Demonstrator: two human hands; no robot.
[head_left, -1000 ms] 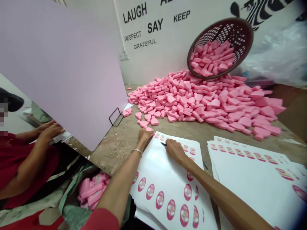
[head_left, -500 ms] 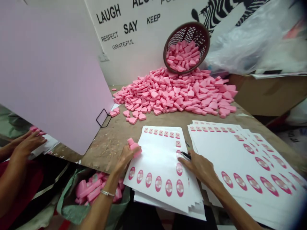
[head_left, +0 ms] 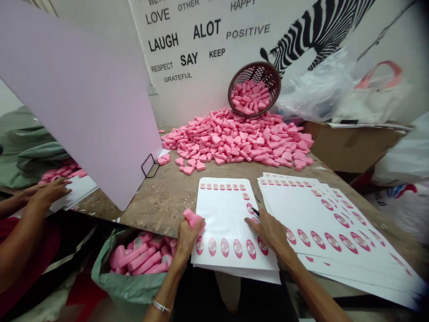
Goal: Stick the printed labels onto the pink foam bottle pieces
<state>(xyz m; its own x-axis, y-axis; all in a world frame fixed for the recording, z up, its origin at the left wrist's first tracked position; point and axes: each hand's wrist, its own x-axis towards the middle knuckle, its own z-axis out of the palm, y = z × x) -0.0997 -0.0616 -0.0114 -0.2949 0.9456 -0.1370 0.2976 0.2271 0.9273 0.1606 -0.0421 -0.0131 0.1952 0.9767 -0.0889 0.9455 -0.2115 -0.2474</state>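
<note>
My left hand is closed round a pink bottle-shaped piece at the left edge of a sticker sheet. My right hand grips a dark pen-like tool, its tip by the oval stickers along the sheet's right side. Round stickers run along the top and ovals along the bottom. More sheets lie fanned out to the right. Behind them rises a large heap of pink pieces.
A tilted brown basket of pink pieces rests on the heap. A pink panel stands at left, with another person's hands beyond. A green sack holds pink pieces. A cardboard box sits at right.
The view has tilted up, showing more wall. My left hand, still holding the pink piece, appears lower and further right. The tool stays in my right hand beside the sheet's right column.
</note>
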